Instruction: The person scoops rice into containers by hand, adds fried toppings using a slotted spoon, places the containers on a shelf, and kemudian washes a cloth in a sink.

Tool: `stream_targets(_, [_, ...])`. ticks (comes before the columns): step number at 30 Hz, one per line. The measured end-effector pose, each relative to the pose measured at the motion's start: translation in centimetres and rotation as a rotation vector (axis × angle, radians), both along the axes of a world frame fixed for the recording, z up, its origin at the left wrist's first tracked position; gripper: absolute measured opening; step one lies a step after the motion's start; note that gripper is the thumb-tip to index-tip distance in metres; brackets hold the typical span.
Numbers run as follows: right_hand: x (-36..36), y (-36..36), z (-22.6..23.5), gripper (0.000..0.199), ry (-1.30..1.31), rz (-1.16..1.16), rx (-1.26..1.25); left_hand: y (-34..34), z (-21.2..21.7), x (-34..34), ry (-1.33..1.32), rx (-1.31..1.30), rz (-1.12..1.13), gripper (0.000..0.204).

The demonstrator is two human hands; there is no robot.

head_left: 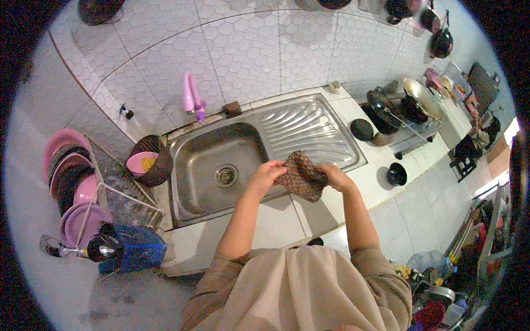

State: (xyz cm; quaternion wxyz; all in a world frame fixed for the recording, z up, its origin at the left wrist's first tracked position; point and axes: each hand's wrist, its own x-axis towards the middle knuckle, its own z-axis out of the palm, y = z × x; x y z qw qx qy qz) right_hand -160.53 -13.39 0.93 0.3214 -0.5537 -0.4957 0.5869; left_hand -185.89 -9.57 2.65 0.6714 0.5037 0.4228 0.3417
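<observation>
A brown patterned cloth [301, 177] is stretched between my two hands, above the front edge of the counter by the sink. My left hand [269, 175] pinches its left side, fingers closed on the fabric. On the other side my right hand [335, 179] grips a bunched, darker part of it. Below and left of the cloth lies the steel sink basin [190, 187], with its round drain [226, 175] showing. The ribbed steel drainboard [309, 129] extends behind my hands.
A pink faucet [191, 96] rises behind the basin. Left stand a dark basket with a pink bowl [142, 163], a dish rack with pink basins [66, 146] and a blue container [141, 248]. Rightward are a black bowl [396, 174] and a stove with pans [382, 107].
</observation>
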Motion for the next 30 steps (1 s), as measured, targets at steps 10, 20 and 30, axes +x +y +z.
stream_targets(10, [16.5,-7.5,3.1,0.027,-0.414,-0.448,0.418,-7.4,-3.0,15.1,1.075,0.895,-0.196,0.056])
stream_targets(20, [30.8,-9.9,-1.1,0.03,-0.458,-0.52,0.28,-10.3,-5.8,25.1,1.278,0.912,-0.101,0.065])
stream_targets(30, [36.1,-7.8,-0.1,0.031,-0.394,-0.576,0.361,-10.0,-6.8,41.3,1.041,1.09,-0.269,0.059])
